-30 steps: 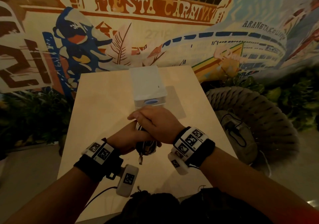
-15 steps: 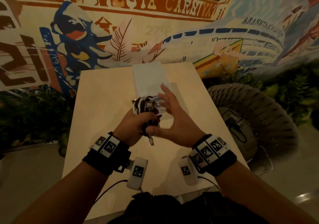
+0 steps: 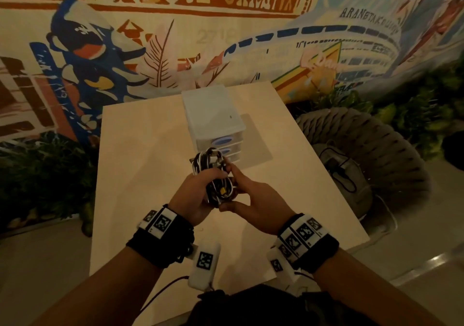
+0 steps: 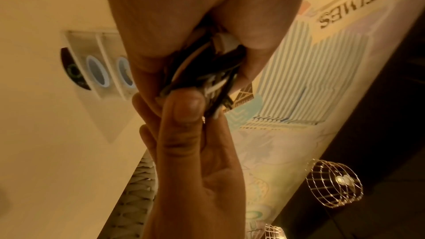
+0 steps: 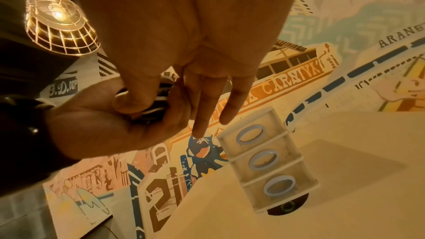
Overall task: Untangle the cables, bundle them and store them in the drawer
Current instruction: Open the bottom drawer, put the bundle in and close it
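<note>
The left hand (image 3: 194,195) grips the cables (image 3: 213,172) above the bench (image 3: 140,150), right hand (image 3: 253,205) pinching them; the untied coil could spring loose before the shut drawers (image 3: 221,142) open.

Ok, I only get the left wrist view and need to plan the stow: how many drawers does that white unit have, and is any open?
Observer: Three, stacked, each with a blue oval handle. The right wrist view shows the white plastic drawer unit with all of them shut.
Operator: What is the right hand doing?
Observer: The right hand pinches the black-and-white cable bundle under its thumb, while two fingers point straight out, free of it.
Operator: Is the bundle down on the table?
Observer: No. The head view shows it above the pale wooden table, with the left hand gripping it just in front of the unit.
</note>
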Tool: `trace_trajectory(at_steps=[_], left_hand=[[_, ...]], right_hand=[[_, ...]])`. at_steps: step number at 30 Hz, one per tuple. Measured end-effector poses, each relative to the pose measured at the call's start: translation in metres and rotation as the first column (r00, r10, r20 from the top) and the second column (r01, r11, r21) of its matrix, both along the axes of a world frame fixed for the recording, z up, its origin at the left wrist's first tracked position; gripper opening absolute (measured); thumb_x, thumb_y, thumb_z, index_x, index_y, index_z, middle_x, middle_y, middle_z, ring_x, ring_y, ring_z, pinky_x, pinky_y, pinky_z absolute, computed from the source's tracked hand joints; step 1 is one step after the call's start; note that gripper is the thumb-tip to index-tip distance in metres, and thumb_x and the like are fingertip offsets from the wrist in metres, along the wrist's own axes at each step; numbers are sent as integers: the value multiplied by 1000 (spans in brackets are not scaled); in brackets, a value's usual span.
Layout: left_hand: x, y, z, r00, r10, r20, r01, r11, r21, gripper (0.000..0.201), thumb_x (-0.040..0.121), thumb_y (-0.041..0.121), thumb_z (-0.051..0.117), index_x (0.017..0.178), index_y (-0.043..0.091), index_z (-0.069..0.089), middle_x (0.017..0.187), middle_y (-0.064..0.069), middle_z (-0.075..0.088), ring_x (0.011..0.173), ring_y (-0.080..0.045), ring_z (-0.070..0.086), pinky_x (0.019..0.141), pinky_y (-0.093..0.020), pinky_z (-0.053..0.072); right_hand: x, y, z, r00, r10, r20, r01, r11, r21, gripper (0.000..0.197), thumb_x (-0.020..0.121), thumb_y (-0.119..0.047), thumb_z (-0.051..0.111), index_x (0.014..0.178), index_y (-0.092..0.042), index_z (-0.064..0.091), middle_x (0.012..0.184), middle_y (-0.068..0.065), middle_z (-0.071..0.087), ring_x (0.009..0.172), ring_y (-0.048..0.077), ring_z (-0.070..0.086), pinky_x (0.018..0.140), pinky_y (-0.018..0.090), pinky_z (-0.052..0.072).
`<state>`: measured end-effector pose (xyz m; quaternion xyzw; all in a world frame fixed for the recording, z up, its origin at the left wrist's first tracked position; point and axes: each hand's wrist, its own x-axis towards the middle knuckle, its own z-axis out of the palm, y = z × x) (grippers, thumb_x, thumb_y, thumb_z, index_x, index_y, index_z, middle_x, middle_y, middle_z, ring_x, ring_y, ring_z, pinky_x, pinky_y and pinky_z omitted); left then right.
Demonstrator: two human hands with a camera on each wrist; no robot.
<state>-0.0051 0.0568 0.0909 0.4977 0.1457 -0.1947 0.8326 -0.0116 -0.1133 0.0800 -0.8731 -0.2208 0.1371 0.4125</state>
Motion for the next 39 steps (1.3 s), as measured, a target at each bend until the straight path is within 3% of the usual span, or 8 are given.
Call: trace_trajectory(at_steps=[6,11,14,17,20,23,28,39], left_hand=[[5,-12,-10,998,-66,-23,68,990,122,28,96,1,53,123,1,63,100,-24,66,98,-38,72,77,-52,56],[21,-25,-31,997,77,-7,-72,957,281,29,93,-3,54,117,9,66,82,-17,62,79,-39,66,66,-46,57],[27,-26,-39,998,61,34,-70,887,456,22,91,-5,55,102,9,67,68,-13,60,65,-32,62,59,-39,54],[39,-19,-30,982,-119,147,-22,701,713,16,87,-3,60,97,9,62,59,-7,60,51,-23,57,50,-34,47],[70,-1,-2,883,-303,358,-142,554,820,19,84,-1,63,93,14,55,70,1,58,67,-21,59,66,-36,46],[113,19,14,768,-494,408,-241,367,898,27,84,1,65,93,19,47,76,4,54,71,-20,56,67,-34,43],[166,38,10,818,-548,176,-271,-96,958,36,85,16,68,117,21,53,101,-8,65,83,-36,61,67,-37,46],[197,48,-27,813,-565,145,-232,-86,969,51,77,13,74,123,18,52,112,-10,61,100,-36,55,81,-45,48]], right_hand=[[5,-7,-26,999,-20,-40,16,996,-93,99,85,-62,67,159,-38,7,134,-6,65,119,17,61,91,33,52],[18,-2,-40,978,-41,-205,43,999,6,91,89,-42,72,158,-37,13,131,-10,66,103,5,65,78,6,45],[31,-4,-54,964,4,-265,5,999,33,97,85,-46,76,158,-42,12,137,-11,61,114,7,63,94,23,52],[44,-15,-73,898,28,-439,5,997,72,101,77,-63,75,157,-42,17,144,-19,51,123,5,59,100,23,49],[61,-24,-102,773,-94,-627,265,946,185,56,91,-44,70,140,-27,52,126,-4,68,101,13,71,94,36,57],[85,-22,-128,525,-208,-826,619,759,202,19,102,-23,58,116,-12,63,110,13,71,87,24,73,79,36,60],[125,-1,-141,256,-96,-962,883,428,193,23,104,-18,51,110,-2,65,100,16,71,89,31,70,81,39,57],[155,48,-165,189,-16,-982,943,282,177,22,101,-12,51,111,-5,69,106,15,74,98,32,70,101,43,52]])
